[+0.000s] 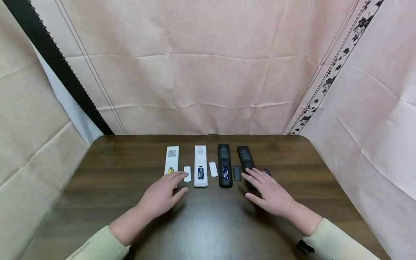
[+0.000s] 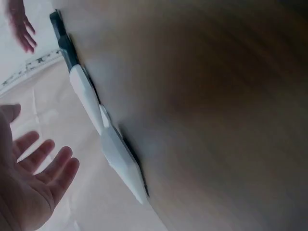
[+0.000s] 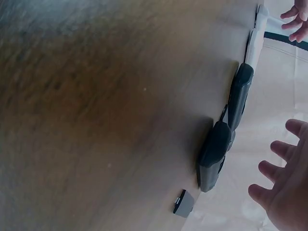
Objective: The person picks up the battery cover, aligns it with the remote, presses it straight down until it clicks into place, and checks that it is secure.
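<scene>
In the head view two white remote controls and two black ones lie face down in a row. My left hand (image 1: 161, 196), fingers spread, hovers over the lower end of the leftmost white remote (image 1: 172, 156). The second white remote (image 1: 200, 160) and the first black remote (image 1: 224, 160) show batteries in their open compartments. Over the rightmost black remote (image 1: 245, 156) my right hand (image 1: 270, 193) is spread and holds nothing, hiding its lower half. Both wrist views show the hands raised off the table, palms bare.
Loose battery covers lie beside the remotes: two white covers (image 1: 213, 169), a dark cover (image 1: 237, 173), and another dark cover (image 1: 267, 172) partly behind the right hand. The brown wooden table (image 1: 208, 231) ends at hanging pale cloth (image 1: 208, 83) at the back and sides.
</scene>
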Demonstrator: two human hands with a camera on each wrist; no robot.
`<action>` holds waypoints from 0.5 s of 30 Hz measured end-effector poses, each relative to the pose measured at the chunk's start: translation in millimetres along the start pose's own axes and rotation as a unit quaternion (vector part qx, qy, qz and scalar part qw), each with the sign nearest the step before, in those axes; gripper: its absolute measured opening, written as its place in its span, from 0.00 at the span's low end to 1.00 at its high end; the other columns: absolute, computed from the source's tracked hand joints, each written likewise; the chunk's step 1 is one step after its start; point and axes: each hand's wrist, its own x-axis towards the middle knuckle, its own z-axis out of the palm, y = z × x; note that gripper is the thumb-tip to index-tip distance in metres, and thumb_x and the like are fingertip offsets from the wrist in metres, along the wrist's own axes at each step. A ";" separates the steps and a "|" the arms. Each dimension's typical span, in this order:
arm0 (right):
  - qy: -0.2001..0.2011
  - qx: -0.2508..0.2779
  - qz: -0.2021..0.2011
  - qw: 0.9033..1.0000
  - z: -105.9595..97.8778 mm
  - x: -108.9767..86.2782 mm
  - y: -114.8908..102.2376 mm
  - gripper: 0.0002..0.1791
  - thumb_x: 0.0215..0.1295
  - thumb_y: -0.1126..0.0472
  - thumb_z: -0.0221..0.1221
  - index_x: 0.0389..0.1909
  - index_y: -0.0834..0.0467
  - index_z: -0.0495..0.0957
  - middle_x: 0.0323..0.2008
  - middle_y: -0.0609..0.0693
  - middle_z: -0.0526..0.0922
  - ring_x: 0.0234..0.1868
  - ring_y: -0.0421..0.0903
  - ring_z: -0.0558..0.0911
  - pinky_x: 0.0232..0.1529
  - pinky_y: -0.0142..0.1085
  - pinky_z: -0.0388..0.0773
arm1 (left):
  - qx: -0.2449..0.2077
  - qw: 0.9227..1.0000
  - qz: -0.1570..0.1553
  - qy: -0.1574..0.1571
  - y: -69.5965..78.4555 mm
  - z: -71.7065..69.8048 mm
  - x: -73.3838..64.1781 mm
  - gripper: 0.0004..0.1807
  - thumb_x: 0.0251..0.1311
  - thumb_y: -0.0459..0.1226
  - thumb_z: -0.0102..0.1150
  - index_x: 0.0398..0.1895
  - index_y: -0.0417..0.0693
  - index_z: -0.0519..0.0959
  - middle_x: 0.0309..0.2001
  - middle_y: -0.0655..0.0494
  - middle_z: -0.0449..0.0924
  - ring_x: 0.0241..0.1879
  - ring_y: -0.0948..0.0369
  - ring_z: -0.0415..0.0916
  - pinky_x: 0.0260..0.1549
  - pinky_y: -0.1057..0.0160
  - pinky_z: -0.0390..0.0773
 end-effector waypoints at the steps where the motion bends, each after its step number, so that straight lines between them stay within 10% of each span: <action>1: 0.003 0.003 0.005 1.000 -0.1 0.3 0.6 0.35 0.70 0.43 0.57 0.74 0.50 0.63 0.74 0.52 0.62 0.75 0.54 0.58 0.70 0.56 0.56 | -0.014 1.000 -0.010 0.005 3.1 0.0 1.6 0.26 0.68 0.50 0.58 0.67 0.54 0.73 0.66 0.54 0.73 0.64 0.53 0.70 0.59 0.49 0.72; 15: 0.034 0.029 0.076 0.996 -1.4 4.7 13.2 0.28 0.63 0.51 0.66 0.62 0.56 0.75 0.60 0.55 0.76 0.60 0.55 0.76 0.58 0.53 0.74 | -0.192 0.972 -0.129 -0.042 40.9 14.7 29.5 0.31 0.66 0.49 0.61 0.70 0.53 0.69 0.61 0.52 0.75 0.51 0.57 0.78 0.49 0.51 0.79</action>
